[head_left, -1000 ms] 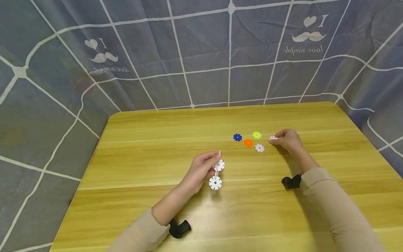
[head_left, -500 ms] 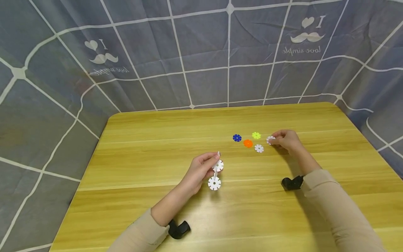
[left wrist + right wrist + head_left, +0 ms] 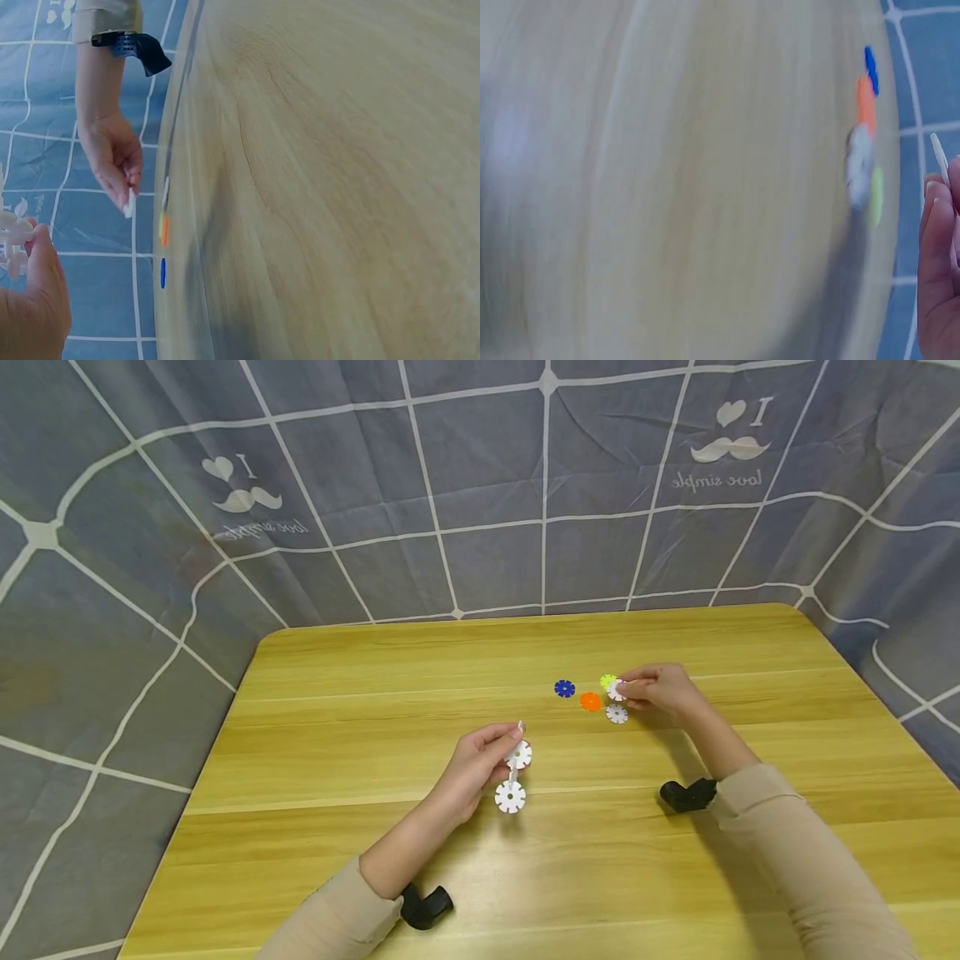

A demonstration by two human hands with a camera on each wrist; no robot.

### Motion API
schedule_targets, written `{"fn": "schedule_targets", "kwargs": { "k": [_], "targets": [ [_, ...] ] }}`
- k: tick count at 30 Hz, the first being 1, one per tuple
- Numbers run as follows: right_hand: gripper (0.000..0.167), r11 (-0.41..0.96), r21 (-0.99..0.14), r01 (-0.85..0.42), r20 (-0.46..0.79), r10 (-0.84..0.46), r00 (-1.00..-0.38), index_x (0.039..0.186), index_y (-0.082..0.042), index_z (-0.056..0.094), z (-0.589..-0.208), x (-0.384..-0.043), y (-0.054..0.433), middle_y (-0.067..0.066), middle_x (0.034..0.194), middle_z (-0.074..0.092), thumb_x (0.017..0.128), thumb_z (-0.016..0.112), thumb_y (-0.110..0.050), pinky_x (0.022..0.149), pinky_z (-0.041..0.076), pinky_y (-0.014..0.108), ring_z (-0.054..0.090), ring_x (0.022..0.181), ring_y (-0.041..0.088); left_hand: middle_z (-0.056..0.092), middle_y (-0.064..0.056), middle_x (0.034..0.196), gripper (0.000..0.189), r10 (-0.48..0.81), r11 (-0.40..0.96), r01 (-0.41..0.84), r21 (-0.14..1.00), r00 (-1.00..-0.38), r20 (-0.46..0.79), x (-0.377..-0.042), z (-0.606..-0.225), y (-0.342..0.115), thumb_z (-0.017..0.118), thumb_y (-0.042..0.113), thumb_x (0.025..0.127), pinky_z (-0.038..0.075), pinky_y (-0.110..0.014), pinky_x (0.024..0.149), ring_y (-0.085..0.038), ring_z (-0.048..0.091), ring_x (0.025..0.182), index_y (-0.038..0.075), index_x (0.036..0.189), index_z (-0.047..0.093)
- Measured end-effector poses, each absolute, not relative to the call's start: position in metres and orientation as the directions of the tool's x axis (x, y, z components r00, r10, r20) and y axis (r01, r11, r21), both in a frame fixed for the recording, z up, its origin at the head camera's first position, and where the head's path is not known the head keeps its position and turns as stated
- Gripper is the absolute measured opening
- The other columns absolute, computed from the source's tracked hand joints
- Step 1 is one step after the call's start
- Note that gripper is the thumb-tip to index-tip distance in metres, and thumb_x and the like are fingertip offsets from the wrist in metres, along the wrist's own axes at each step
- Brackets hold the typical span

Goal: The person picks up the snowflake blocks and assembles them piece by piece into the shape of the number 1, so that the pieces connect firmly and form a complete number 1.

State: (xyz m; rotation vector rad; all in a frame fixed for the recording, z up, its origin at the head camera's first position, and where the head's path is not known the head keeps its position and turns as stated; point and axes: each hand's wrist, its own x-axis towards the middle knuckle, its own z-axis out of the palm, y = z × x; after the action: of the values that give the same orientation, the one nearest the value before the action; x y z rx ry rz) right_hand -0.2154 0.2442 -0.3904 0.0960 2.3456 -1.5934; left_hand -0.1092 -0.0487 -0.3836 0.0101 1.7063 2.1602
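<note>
My left hand (image 3: 471, 770) grips a small cluster of joined white notched plastic discs (image 3: 510, 797); one disc hangs lowest, and the fingers hide part of the rest. Between the thumb and fingers of my right hand (image 3: 663, 690) is a single white notched disc (image 3: 615, 691), raised off the table, as the right wrist view shows it edge-on. Seen from the head, it partly covers a yellow-green disc (image 3: 606, 680). Close by on the table lie another white disc (image 3: 617, 715), an orange disc (image 3: 590, 702) and a blue disc (image 3: 565, 688).
The wooden table (image 3: 337, 718) ends at a grey-blue curtain (image 3: 495, 560) with white grid lines. Black wrist-worn mounts stick out at the left wrist (image 3: 426, 907) and at the right (image 3: 686, 796), low over the tabletop.
Pinching the white disc, my right hand has lifted it from the right of the group and moved it left, over beside the yellow-green disc. The left hand stays almost still.
</note>
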Motion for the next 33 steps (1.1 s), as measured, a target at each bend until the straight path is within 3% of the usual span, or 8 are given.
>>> {"fn": "schedule_targets", "kwargs": {
  "k": [20,33],
  "targets": [
    [0.037,0.358,-0.924,0.135,-0.245,-0.282,-0.928,0.117,0.015,0.054,-0.364,-0.204,0.191,0.001,0.071,0.068,0.089,0.063,-0.007,0.068,0.056,0.032,0.062,0.061,0.01,0.06,0.001,0.081,0.042,0.3,-0.189,-0.298,0.936,-0.925,-0.234,-0.109,-0.384,-0.047,0.054,0.014,0.095,0.047,-0.01,0.054,-0.006,0.063,0.064,-0.013,0.126,0.046],
    [0.03,0.309,-0.946,0.094,-0.213,-0.38,-0.9,0.111,0.012,0.059,-0.355,-0.192,0.159,0.001,0.068,0.065,0.086,0.065,-0.005,0.064,0.055,0.029,0.06,0.061,0.012,0.06,0.003,0.082,0.041,0.287,-0.184,-0.313,0.932,-0.924,-0.253,-0.109,-0.382,-0.046,0.054,0.015,0.095,0.05,-0.012,0.057,-0.006,0.062,0.065,-0.012,0.125,0.048]
  ]
}}
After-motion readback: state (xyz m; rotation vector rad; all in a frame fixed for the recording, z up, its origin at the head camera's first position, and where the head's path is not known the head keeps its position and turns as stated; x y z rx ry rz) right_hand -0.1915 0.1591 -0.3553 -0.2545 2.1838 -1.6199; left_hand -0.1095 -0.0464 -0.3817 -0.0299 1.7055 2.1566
